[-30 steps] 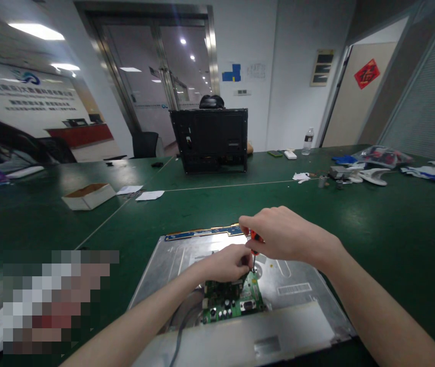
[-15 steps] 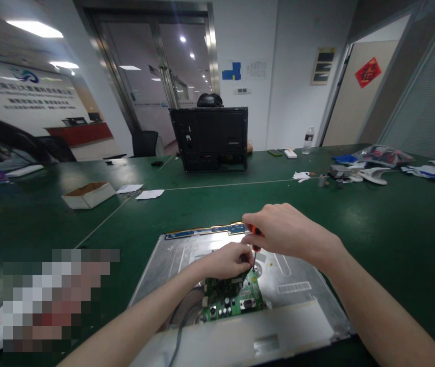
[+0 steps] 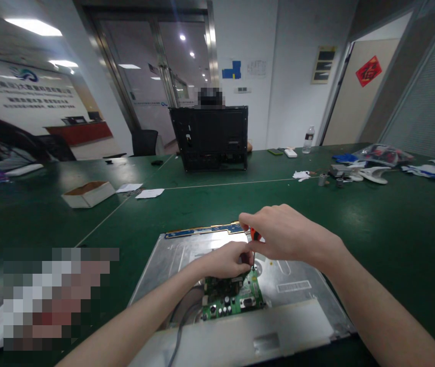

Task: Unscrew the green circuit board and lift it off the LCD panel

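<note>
An orange-handled screwdriver [image 3: 254,235] stands nearly upright in my right hand [image 3: 286,232], whose fingers are closed round the handle. Its shaft points down to the upper right corner of a green circuit board [image 3: 253,293]. Close beside the shaft, my left hand [image 3: 225,259] has its fingers curled together over the board's top edge; what they hold, if anything, is hidden. The board sits on the silvery metal back of a flat display panel [image 3: 301,300]. Along the panel's far edge runs a narrow blue circuit strip [image 3: 202,232], partly covered by my right hand.
A grey cable [image 3: 181,331] crosses the panel's near left side. On the green table [image 3: 202,204] are an open white box [image 3: 91,196] at left, a black monitor-like unit [image 3: 209,137] opposite me with a person behind it, and a water bottle [image 3: 308,140] and bagged items [image 3: 383,154] at right.
My right hand has shifted slightly left and turned a little about the screwdriver, so less of the orange handle shows. My left hand stays in place on the board.
</note>
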The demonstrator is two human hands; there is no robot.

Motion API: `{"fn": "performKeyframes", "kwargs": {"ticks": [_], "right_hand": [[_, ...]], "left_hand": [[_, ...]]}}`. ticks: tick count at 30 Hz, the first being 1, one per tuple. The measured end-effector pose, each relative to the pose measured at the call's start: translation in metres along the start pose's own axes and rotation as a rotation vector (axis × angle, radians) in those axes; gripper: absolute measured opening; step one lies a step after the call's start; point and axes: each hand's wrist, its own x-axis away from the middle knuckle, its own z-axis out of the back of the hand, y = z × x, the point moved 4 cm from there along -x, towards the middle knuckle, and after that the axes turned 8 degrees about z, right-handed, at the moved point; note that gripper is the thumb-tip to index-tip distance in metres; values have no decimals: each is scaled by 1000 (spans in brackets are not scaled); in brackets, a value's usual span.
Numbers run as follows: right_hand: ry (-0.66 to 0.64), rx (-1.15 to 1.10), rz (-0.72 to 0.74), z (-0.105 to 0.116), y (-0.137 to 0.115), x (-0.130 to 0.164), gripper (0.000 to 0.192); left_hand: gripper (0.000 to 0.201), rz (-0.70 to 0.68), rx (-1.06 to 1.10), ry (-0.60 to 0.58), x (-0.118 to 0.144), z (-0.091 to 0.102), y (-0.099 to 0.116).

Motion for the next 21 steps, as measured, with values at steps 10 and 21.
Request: {"fn": "performKeyframes", "kwargs": {"ticks": [10,21], "right_hand": [[-2,-16,40,1,-3,-1,15],[47,27,18,1,1,-1,14]], "left_hand": [[7,13,0,2,0,-1,1],[18,-105,-73,1,1,-1,8]]}}
